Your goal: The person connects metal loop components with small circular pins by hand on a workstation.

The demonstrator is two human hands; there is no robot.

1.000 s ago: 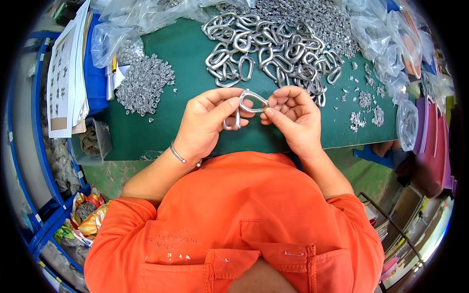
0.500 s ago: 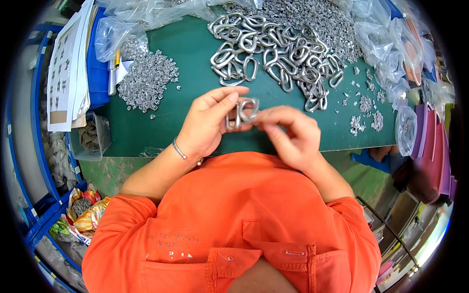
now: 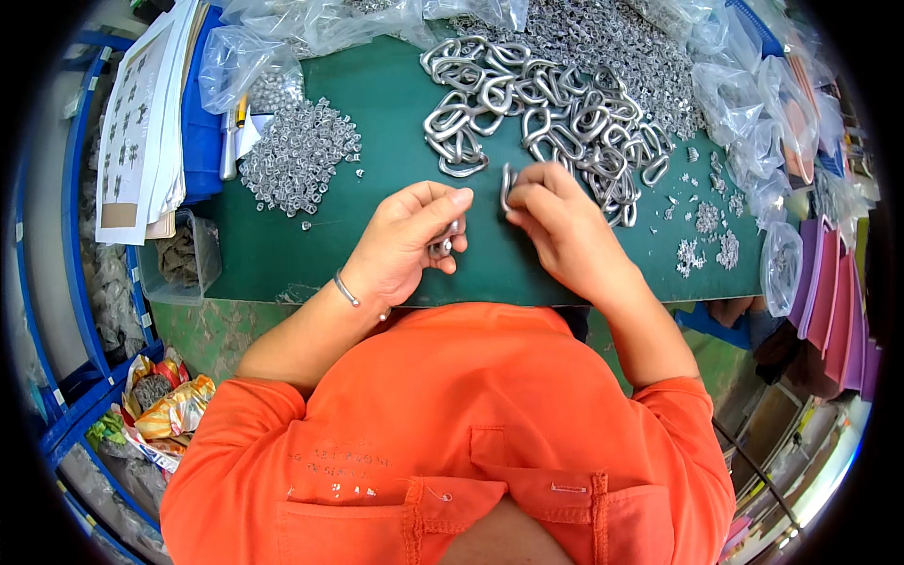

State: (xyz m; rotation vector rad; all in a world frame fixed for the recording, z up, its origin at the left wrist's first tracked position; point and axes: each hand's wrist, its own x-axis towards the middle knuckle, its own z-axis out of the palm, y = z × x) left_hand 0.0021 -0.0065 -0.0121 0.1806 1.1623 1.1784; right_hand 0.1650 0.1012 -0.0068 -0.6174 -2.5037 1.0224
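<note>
My left hand (image 3: 400,240) is closed over the green table (image 3: 282,259) near its front edge. Silver metal link pieces (image 3: 442,247) show between its fingers, mostly hidden by them. To the right, my right hand (image 3: 560,217) pinches an oval metal chain link (image 3: 507,188), seen nearly edge-on. A gap separates the two hands. Just beyond my right hand lies a heap of similar oval metal links (image 3: 574,122). Far left of my left hand is a pile of small shiny pieces (image 3: 297,155).
A large spread of tiny metal parts (image 3: 621,38) covers the back right, with plastic bags (image 3: 730,104) beside it. Small clusters (image 3: 706,218) lie at right. Papers (image 3: 141,122), a blue bin (image 3: 201,118) and a clear tub (image 3: 202,254) stand at left.
My right hand has drawn away from my left and now holds an oval link up near the heap. My left hand has closed more around its pieces. The view has shifted slightly.
</note>
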